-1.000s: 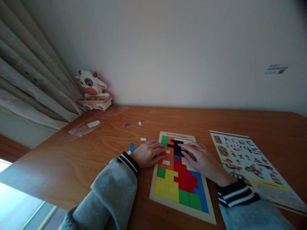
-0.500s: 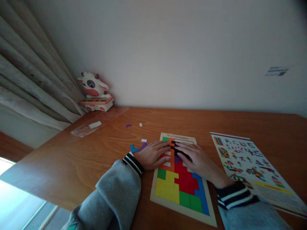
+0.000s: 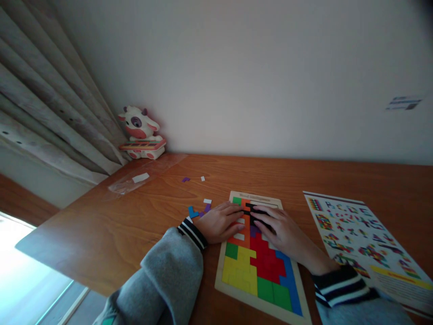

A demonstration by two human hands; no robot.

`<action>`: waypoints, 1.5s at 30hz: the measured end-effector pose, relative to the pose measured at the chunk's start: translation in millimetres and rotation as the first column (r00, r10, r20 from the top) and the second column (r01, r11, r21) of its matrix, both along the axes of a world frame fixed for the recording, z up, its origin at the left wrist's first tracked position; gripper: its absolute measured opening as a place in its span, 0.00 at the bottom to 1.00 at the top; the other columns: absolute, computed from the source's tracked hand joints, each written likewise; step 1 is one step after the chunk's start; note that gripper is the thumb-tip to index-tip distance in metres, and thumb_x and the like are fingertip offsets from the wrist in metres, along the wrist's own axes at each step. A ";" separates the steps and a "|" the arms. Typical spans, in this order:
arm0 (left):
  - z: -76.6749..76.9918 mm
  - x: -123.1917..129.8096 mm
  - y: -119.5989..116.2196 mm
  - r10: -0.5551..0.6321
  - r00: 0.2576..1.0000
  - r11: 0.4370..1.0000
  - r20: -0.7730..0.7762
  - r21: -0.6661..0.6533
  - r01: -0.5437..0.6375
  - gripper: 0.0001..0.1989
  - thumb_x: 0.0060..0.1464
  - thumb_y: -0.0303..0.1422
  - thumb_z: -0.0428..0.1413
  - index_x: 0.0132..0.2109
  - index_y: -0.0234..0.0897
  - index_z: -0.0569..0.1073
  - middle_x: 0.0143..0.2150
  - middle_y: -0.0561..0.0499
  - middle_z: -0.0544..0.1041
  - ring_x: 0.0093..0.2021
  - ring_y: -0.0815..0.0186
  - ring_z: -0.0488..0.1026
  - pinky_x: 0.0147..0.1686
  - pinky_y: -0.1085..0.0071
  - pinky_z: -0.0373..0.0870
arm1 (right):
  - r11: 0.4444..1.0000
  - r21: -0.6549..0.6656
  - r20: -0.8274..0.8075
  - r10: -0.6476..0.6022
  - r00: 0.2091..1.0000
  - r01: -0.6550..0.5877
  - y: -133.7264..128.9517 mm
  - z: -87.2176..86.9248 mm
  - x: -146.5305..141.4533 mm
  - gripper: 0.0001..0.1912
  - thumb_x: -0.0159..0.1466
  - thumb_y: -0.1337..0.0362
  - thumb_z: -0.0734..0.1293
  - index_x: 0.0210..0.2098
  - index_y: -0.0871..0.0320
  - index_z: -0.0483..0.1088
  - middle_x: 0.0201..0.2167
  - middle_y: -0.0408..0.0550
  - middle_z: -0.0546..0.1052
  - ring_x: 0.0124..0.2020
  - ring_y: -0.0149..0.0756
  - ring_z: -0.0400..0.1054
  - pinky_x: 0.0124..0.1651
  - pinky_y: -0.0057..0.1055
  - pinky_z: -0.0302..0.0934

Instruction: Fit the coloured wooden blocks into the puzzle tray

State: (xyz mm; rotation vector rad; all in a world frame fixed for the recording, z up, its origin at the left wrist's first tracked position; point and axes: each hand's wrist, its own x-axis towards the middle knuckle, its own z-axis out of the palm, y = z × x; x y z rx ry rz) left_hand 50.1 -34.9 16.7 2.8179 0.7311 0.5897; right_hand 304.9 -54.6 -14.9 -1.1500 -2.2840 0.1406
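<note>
1. In the head view, a brown wooden table (image 3: 152, 225) sits by a pale wall (image 3: 253, 81) and a droopy curtain (image 3: 57, 104).
2. The puzzle board (image 3: 257, 301) lies flat on it, holding bright blocks.
3. The left hand (image 3: 219, 223) rests on its left side, fingers a bit spread. The right hand (image 3: 286, 232) spreads over the black blocks (image 3: 252, 220).
4. A blue block (image 3: 192, 212) lies near the left hand, a picture sheet (image 3: 365, 239) right of the board, and a toy cow (image 3: 144, 133) far back.

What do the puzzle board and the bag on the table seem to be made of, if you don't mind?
The board looks like pale matte wood, judging by its plain beige rim. The bag seems thin, glossy plastic: the tabletop shows through.
</note>
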 end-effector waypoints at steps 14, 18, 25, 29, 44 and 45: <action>-21.0 -119.1 72.6 0.766 0.641 0.642 0.058 -0.008 -0.767 0.24 0.67 0.44 0.48 0.61 0.32 0.67 0.68 0.35 0.64 0.69 0.51 0.59 0.67 0.49 0.56 | 0.990 0.039 -0.152 -0.125 0.981 0.132 2.7 0.4 20.1 0.15 0.72 0.57 0.59 0.49 0.53 0.75 0.46 0.50 0.79 0.47 0.44 0.74 0.51 0.43 0.68; -31.8 -131.2 81.8 0.732 0.682 0.681 -0.004 -0.028 -0.731 0.27 0.68 0.46 0.44 0.63 0.32 0.66 0.67 0.36 0.65 0.70 0.51 0.58 0.68 0.49 0.54 | 0.987 0.043 -0.147 -0.144 0.979 0.152 3.9 -3.8 24.6 0.16 0.72 0.56 0.59 0.51 0.52 0.75 0.47 0.49 0.79 0.48 0.42 0.74 0.51 0.41 0.68; -20.5 -98.8 70.8 0.527 0.850 0.850 -0.012 -0.008 -0.527 0.24 0.69 0.45 0.44 0.62 0.36 0.69 0.65 0.43 0.68 0.67 0.58 0.62 0.69 0.59 0.56 | 0.984 0.007 -0.170 -0.173 0.970 0.176 2.2 -5.4 29.4 0.17 0.71 0.54 0.60 0.53 0.51 0.75 0.50 0.47 0.79 0.51 0.42 0.73 0.55 0.41 0.66; -20.4 -87.9 77.6 0.464 0.886 0.885 -0.015 -0.037 -0.464 0.26 0.70 0.45 0.42 0.65 0.35 0.66 0.70 0.42 0.62 0.72 0.56 0.53 0.70 0.54 0.51 | 0.957 -0.012 -0.220 -0.286 0.933 0.291 4.7 -7.4 30.7 0.20 0.71 0.51 0.59 0.48 0.54 0.76 0.46 0.50 0.80 0.48 0.44 0.75 0.52 0.40 0.67; -9.0 -88.6 37.7 0.274 0.961 0.955 0.043 -0.132 -0.267 0.21 0.68 0.43 0.48 0.58 0.36 0.73 0.60 0.41 0.74 0.64 0.58 0.67 0.64 0.59 0.64 | 0.907 -0.079 -0.226 -0.421 0.878 0.415 7.2 -8.5 39.3 0.23 0.69 0.46 0.58 0.40 0.56 0.77 0.39 0.52 0.81 0.38 0.43 0.76 0.41 0.37 0.67; -8.6 -88.4 31.3 0.262 0.964 0.958 0.053 -0.134 -0.253 0.21 0.67 0.44 0.50 0.58 0.36 0.73 0.60 0.41 0.74 0.63 0.58 0.68 0.64 0.59 0.65 | 0.913 -0.062 -0.218 -0.406 0.887 0.403 7.4 -9.4 38.7 0.23 0.69 0.47 0.58 0.39 0.56 0.77 0.38 0.52 0.80 0.38 0.43 0.75 0.41 0.37 0.68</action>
